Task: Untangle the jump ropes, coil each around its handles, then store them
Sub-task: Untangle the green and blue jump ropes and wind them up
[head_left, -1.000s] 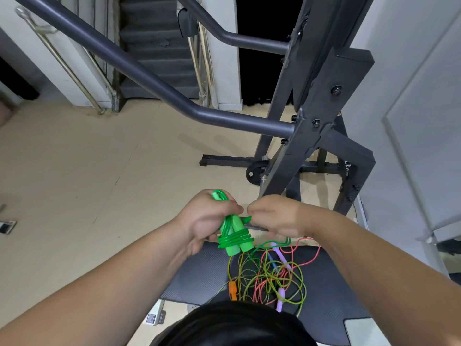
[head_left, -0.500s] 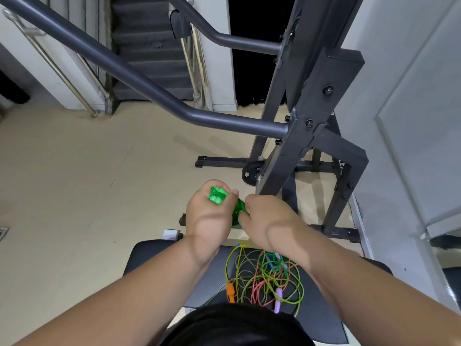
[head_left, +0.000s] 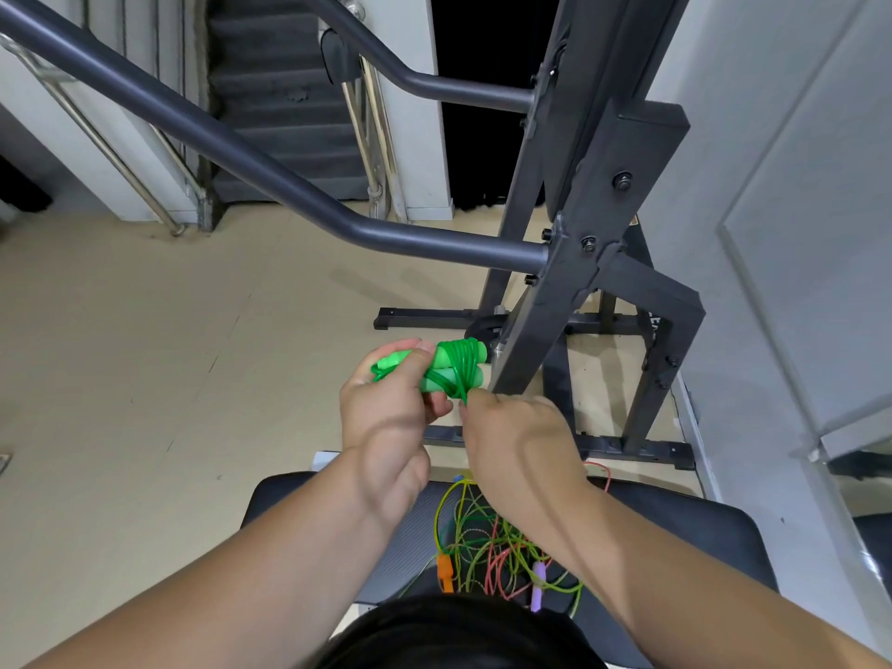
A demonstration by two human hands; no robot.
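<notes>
- A bright green plastic jump rope (head_left: 451,371) is held in the air above the beige floor (head_left: 145,354), near the middle of the view. Its two handles are laid side by side, pointing toward 3 o'clock, and its cord is wound several times around their far ends.
- The left hand (head_left: 386,412) is closed in a firm grip on the near ends of the paired handles, with fingers and thumb curled round them.
- The right hand (head_left: 516,437) is placed at 4 o'clock of the bundle. Its grip is narrowed to a pinch, and a strand of the green cord is caught at its fingertips just below the coil.
- A loose tangle of thin yellow-green and pink jump ropes (head_left: 482,538) is spread on a black padded bench (head_left: 724,538) at 6 o'clock of the hands, partly hidden by the right forearm.
- An orange handle (head_left: 445,572) is seen at the tangle's 8 o'clock edge, and a pale purple handle (head_left: 538,579) at its 4 o'clock edge.
- A dark grey steel exercise frame (head_left: 579,263) is stood at 1 o'clock of the hands. The coil's far end is seen just beside one slanted post; whether they touch cannot be told.
</notes>
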